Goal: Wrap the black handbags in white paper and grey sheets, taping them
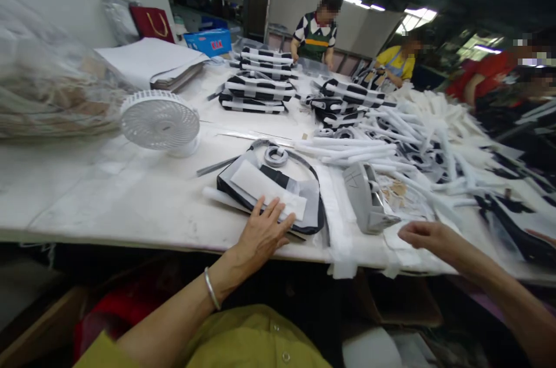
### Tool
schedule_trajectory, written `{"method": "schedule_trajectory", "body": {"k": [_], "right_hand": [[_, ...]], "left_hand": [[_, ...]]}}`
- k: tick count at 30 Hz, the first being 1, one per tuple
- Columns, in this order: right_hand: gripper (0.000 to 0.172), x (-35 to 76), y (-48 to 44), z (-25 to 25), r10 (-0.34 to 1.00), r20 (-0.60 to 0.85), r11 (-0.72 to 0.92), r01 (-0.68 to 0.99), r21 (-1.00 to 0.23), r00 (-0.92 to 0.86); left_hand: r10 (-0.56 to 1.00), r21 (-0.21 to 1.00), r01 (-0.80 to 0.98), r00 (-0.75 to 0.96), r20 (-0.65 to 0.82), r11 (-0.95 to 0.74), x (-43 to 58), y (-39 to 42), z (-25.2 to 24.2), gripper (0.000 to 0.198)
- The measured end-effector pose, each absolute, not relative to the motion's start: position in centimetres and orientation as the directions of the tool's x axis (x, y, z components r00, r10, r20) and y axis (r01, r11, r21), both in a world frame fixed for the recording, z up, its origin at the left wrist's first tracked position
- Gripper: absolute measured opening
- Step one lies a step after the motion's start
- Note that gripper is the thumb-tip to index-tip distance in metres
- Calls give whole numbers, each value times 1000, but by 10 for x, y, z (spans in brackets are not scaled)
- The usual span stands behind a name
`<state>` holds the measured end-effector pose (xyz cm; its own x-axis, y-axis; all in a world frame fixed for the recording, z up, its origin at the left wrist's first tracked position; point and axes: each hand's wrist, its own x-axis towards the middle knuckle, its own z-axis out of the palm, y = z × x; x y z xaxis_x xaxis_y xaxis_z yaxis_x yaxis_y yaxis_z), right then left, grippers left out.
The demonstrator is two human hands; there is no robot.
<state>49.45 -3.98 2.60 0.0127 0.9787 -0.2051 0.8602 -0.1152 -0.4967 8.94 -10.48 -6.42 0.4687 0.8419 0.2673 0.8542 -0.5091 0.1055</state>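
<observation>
A black handbag [225, 181] lies flat near the table's front edge, partly covered by pale wrapping. On top of it rests a white padding sheet [260, 185], and my left hand [266, 228] lies on the sheet's lower edge with fingers spread. A strap coiled and wrapped in clear film [276, 156] sits at the bag's upper side. A white foam tube [226, 199] shows under the bag's left edge. To the right stands a grey tape dispenser [364, 197]. Beside its front end, my right hand [423, 236] is closed, thumb against curled fingers; whatever it may hold cannot be made out.
A white fan [160, 121] stands at the left. Stacks of wrapped black bags [258, 88] are farther back. White foam tubes [360, 150] and more straps are heaped at the right. Several people work across the table, one in a striped shirt [315, 37].
</observation>
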Motion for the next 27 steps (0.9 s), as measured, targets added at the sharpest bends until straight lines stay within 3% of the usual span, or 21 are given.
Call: {"method": "schedule_trajectory", "body": {"k": [1,5,8,11,15,27], "right_hand": [[41,475,-36,38,939,-327,-78,857,-510,-109],[28,355,-20,74,777,-386,226,793,-565,-497],[16,275,0,69,590,-476,380,744,-549,-652],[6,232,21,46,480,-534,513,717,-472,-696],[3,211,38,28,386,-628,585,705,-400,-676],[4,194,37,25,452,-645,686,703,-190,-616]], "left_hand": [[844,107,855,468,261,-508,89,-105,-63,64],[843,100,854,474,254,-510,89,-107,-62,66],[846,86,859,472,248,-505,89,-107,-62,66],[846,83,858,476,238,-507,90,-106,-62,64],[849,121,855,467,248,-505,91,-106,-61,45],[847,130,856,454,277,-501,91,-105,-67,41]]}}
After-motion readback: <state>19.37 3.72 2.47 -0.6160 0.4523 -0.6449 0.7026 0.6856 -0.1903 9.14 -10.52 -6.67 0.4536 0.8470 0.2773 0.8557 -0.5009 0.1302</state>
